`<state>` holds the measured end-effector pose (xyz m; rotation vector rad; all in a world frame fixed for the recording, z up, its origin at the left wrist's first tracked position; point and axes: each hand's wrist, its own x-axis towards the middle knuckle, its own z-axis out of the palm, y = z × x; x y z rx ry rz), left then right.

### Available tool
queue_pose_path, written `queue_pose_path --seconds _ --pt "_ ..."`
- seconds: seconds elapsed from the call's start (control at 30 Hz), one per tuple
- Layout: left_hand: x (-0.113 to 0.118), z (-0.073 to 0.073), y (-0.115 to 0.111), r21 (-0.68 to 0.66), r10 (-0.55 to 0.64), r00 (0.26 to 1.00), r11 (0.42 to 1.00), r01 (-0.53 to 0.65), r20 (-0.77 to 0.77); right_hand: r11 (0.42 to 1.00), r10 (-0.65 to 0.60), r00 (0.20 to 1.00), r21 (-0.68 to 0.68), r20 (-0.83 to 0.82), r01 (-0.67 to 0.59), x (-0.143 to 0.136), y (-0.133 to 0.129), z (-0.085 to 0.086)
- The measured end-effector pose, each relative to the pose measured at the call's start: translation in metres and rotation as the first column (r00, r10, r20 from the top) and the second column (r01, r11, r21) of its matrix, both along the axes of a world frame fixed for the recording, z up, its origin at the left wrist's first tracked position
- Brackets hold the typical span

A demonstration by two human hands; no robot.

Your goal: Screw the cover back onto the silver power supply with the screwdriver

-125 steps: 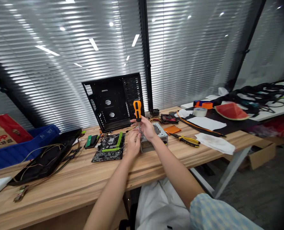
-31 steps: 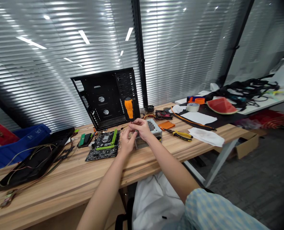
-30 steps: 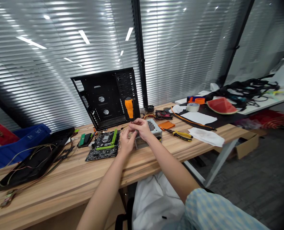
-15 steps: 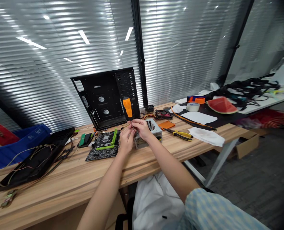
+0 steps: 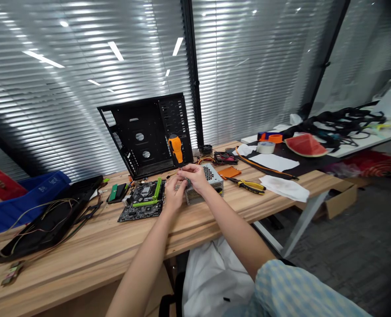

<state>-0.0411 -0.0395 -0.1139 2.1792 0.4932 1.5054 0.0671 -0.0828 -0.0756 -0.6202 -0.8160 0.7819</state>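
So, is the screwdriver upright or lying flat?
Upright, slightly tilted: the orange screwdriver handle stands above the left hand and right hand.

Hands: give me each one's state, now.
Left hand: curled; what it grips, if anything, cannot be told.
Right hand: closed, holding the orange screwdriver.

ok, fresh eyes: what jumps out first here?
Probably the orange screwdriver, nearly upright above the left hand and right hand, in front of the black computer case. Then the red watermelon wedge on the black surface at the right, and the motherboard with bright green slots on the wooden bench, left of the hands.
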Motion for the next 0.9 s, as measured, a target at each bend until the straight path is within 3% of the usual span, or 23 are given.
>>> queue_pose_path --seconds 0.27,0.53,0.9 --pt "-0.0005 -0.0011 0.0012 0.022 -0.078 0.997 0.997 0.079 -0.015 0.998 -0.048 0.997 -0.025 0.058 0.05 -0.0012 -0.0041 0.004" --pt "0.0019 -0.0064 0.0063 0.031 -0.096 0.995 0.995 0.096 0.004 0.991 0.136 0.988 -0.008 0.078 -0.136 0.0026 -0.0033 0.0031" --pt "-0.0001 -0.0035 0.0032 0.023 -0.099 0.995 0.995 0.099 0.01 0.995 0.098 0.992 -0.015 0.077 -0.097 0.0015 -0.0006 -0.0026"
